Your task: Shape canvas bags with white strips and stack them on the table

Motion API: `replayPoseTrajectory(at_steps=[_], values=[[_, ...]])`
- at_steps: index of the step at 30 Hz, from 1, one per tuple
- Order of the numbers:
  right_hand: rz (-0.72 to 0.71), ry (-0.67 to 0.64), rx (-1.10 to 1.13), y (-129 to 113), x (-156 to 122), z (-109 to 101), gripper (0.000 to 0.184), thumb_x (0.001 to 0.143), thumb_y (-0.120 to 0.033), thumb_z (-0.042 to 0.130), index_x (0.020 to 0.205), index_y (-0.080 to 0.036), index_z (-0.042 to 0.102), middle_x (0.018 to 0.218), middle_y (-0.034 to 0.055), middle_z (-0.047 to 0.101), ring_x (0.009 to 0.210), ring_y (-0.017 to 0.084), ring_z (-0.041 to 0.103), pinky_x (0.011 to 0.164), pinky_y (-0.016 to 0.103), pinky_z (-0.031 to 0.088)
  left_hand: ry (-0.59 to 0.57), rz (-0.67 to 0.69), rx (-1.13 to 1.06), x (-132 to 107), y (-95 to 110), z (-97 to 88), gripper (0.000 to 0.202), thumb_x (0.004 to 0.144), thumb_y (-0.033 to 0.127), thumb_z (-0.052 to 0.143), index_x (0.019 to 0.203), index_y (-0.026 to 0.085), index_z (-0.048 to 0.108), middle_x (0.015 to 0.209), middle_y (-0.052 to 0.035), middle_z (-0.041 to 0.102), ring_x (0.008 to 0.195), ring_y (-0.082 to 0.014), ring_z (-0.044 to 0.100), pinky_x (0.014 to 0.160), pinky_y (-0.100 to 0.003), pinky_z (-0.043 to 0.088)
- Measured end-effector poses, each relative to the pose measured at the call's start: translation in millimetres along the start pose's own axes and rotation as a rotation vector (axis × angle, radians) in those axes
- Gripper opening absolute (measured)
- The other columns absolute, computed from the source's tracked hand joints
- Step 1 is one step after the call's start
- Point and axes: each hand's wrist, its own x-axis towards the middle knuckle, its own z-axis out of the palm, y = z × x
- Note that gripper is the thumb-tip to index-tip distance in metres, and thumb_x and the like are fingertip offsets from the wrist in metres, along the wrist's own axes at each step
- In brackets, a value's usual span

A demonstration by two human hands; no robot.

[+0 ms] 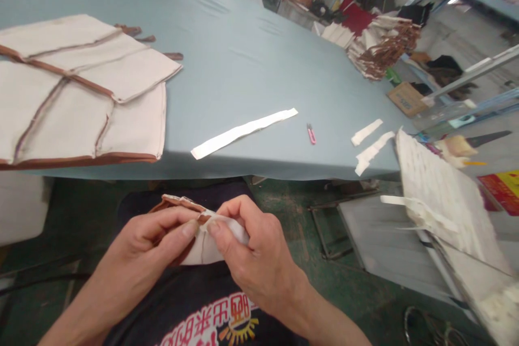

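- i'm watching both hands working low over the lap, just in front of the table edge: the left hand [150, 243] is pinching the brown-trimmed end of a small cream fabric piece [199, 251], and the right hand [251, 248] is gripping its white end, thumbs meeting at the fold.
- i'm judging that thumb tips close together are serving best here, holding the trim edge flat and taut.
- the grey-blue table [243, 54] is carrying a stack of cream panels [81, 92], a long white strip [243, 131], pink thread snips [311, 133] and short strips [367, 132].
- beyond it, heaped bags [381, 43] are crowding the workshop.
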Motion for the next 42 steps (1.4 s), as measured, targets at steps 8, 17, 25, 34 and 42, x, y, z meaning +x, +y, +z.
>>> replayPoseTrajectory(at_steps=[8,17,25,34,42], values=[[0.014,-0.023,-0.033,5.1,4.3,4.0,0.021,0.103,-0.044,0.067,0.096,-0.025,0.069,0.067,-0.0039,0.064,0.056,0.014,0.055,0.055,0.026,0.035,0.014,-0.010,-0.041,-4.8,-5.4,-0.2,0.033,0.087,0.057,0.084,0.070,0.030,0.090,0.060,-0.0026,0.071,0.063,-0.0235,0.071,0.054,-0.024,0.059],[0.063,-0.107,-0.070,4.3,7.1,1.1,0.020,0.103,-0.044,0.066,0.096,-0.026,0.065,0.066,-0.0053,0.060,0.056,0.014,0.051,0.058,0.028,0.032,-0.013,0.001,-0.028,-3.8,-1.1,1.0,0.036,0.087,0.057,0.081,0.069,0.027,0.089,0.061,-0.0036,0.074,0.058,-0.0209,0.064,0.040,-0.021,0.043],[0.128,-0.160,-0.219,-7.4,20.8,-8.2,0.020,0.101,-0.044,0.075,0.100,-0.025,0.068,0.078,-0.0045,0.069,0.071,0.016,0.060,0.073,0.031,0.037,0.042,0.039,0.064,-6.3,1.6,1.4,0.038,0.092,0.052,0.075,0.067,0.025,0.085,0.059,-0.0026,0.070,0.052,-0.0169,0.056,0.044,-0.020,0.045],[0.148,-0.370,0.014,8.3,38.9,-17.2,0.025,0.098,-0.043,0.078,0.094,-0.023,0.065,0.079,-0.0055,0.060,0.074,0.014,0.052,0.068,0.025,0.036,0.107,0.041,0.118,-10.0,-7.6,5.5,0.039,0.092,0.056,0.072,0.073,0.024,0.085,0.072,-0.0051,0.080,0.065,-0.0229,0.070,0.054,-0.024,0.053],[0.146,-0.376,0.054,11.9,43.8,-7.5,0.025,0.098,-0.043,0.079,0.094,-0.023,0.064,0.081,-0.0045,0.061,0.074,0.014,0.052,0.065,0.025,0.036,0.232,0.017,0.045,-19.1,-24.2,11.5,0.044,0.099,0.063,0.070,0.082,0.026,0.087,0.071,-0.0010,0.079,0.063,-0.0206,0.069,0.055,-0.024,0.052]])
